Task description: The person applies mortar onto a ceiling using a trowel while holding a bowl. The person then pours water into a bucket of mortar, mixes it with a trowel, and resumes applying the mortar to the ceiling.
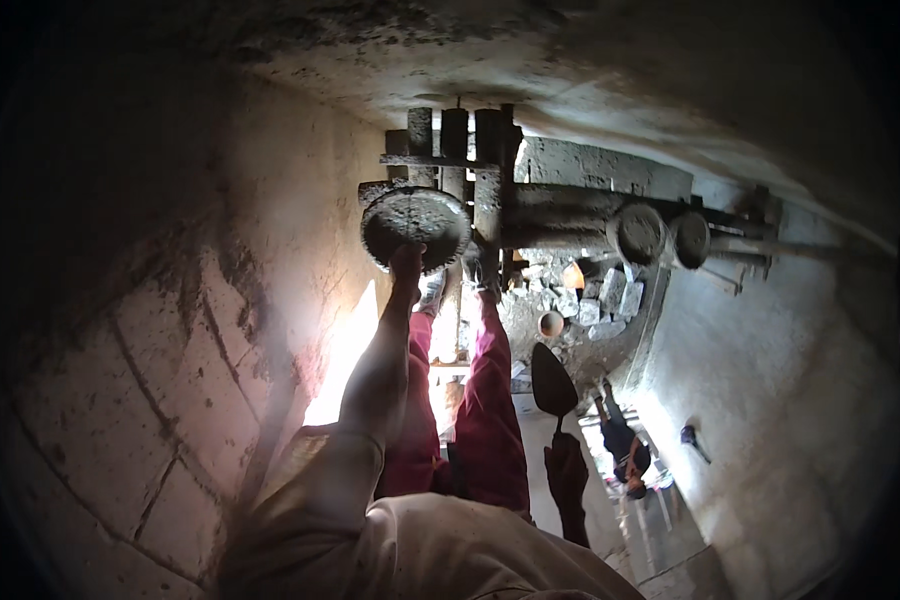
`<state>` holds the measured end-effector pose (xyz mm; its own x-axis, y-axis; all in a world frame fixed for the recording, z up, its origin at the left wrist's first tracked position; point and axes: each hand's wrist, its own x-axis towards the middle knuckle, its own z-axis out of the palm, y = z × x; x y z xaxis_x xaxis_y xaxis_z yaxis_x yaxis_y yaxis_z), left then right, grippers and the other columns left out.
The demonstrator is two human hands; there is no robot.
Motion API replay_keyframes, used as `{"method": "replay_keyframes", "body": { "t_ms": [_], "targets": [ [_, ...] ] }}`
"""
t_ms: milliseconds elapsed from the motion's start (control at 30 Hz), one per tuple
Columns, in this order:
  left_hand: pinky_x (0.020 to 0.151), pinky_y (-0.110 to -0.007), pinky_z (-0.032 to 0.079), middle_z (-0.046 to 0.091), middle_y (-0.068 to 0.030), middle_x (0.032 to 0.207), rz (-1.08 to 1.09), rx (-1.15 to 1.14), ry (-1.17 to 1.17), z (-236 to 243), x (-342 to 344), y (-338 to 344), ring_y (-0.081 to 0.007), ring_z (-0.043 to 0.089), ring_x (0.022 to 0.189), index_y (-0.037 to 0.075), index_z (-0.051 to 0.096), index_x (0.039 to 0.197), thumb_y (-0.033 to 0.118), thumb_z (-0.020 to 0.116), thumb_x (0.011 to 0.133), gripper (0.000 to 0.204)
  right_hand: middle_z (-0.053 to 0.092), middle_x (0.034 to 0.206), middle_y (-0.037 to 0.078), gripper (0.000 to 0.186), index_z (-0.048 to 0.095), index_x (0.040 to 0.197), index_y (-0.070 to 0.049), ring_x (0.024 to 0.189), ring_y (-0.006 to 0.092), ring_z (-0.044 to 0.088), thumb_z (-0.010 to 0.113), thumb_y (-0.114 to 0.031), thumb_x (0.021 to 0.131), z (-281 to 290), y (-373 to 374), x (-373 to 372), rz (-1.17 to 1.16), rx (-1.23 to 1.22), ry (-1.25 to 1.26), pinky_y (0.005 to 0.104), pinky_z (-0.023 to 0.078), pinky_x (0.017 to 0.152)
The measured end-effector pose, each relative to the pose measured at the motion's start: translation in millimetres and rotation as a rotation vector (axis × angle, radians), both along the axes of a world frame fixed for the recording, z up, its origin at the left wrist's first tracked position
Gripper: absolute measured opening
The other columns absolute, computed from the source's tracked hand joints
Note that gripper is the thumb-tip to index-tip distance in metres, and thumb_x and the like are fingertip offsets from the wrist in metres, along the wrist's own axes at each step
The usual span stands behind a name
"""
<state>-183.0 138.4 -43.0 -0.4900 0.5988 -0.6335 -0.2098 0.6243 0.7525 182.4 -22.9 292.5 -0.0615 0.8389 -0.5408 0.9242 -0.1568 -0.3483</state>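
Observation:
My left hand (407, 264) reaches out ahead and is closed on the near rim of a round, shallow mortar pan (382, 238), its thumb over the edge. The pan is dark, crusted, and has a rough layer of mortar inside; it is over the scaffold planks (454, 135), just beyond my feet. Low at my right side, my right hand (566, 466) is wrapped round the handle of a pointed trowel (552, 380). The trowel's leaf-shaped blade points away from me and touches nothing that I can see.
I stand high on narrow planks, with a plastered wall (320, 150) close at left. Two more round pans (638, 234) sit along the boards at right. Far below lie broken blocks (612, 290) and an orange pot (551, 324). Another person (625, 450) is down at the lower right.

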Motion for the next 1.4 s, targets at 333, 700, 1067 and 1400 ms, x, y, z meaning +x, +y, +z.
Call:
{"method": "replay_keyframes", "body": {
  "t_ms": [333, 700, 1067, 1400],
  "targets": [
    [0.056, -0.024, 0.035, 0.046, 0.0032, 0.064, 0.372, 0.168, -0.312, -115.3, 20.0, 36.4, -0.0071, 0.044, 0.062, 0.011, 0.058, 0.081, 0.022, 0.062, 0.091, 0.016, 0.059, 0.086, 0.011, 0.042, 0.047, 0.122, -0.010, 0.069, 0.0226, 0.062, 0.063, -0.025, 0.087, -237.9, 296.7, -124.7, 0.796, 0.138, -0.316, 0.0347, 0.050, 0.054],
    [0.075, -0.031, 0.043, 0.056, -0.0048, 0.092, 0.445, -0.231, -0.195, -205.5, -38.1, 36.4, -0.0133, 0.050, 0.085, 0.006, 0.060, 0.107, 0.050, 0.052, 0.094, 0.047, 0.062, 0.080, 0.012, 0.015, 0.057, 0.098, -0.009, 0.060, 0.0248, 0.065, 0.059, -0.018, 0.086, -504.3, 324.7, -176.4, 1.010, 0.245, -0.360, 0.0375, 0.050, 0.045],
    [0.091, -0.033, 0.041, 0.057, -0.0093, 0.125, 0.242, -0.171, -0.166, -192.6, -35.3, 26.2, -0.0169, 0.052, 0.110, 0.008, 0.047, 0.138, 0.050, 0.047, 0.096, 0.059, 0.067, 0.096, 0.013, 0.049, 0.050, 0.125, -0.012, 0.081, 0.0310, 0.067, 0.070, -0.034, 0.085, -529.4, 259.9, -128.6, 0.602, 0.006, 0.269, 0.0377, 0.054, 0.068],
    [0.097, -0.041, 0.043, 0.042, -0.0114, 0.141, 0.267, -0.409, -0.216, -58.4, -44.9, -245.0, -0.0243, 0.045, 0.124, 0.013, 0.024, 0.149, 0.054, 0.040, 0.097, 0.068, 0.063, 0.093, 0.016, 0.051, 0.043, 0.131, -0.013, 0.088, 0.0342, 0.064, 0.066, -0.026, 0.088, -387.1, 271.8, -126.0, 0.569, -0.092, 0.182, 0.0397, 0.052, 0.072]
  ]
}}
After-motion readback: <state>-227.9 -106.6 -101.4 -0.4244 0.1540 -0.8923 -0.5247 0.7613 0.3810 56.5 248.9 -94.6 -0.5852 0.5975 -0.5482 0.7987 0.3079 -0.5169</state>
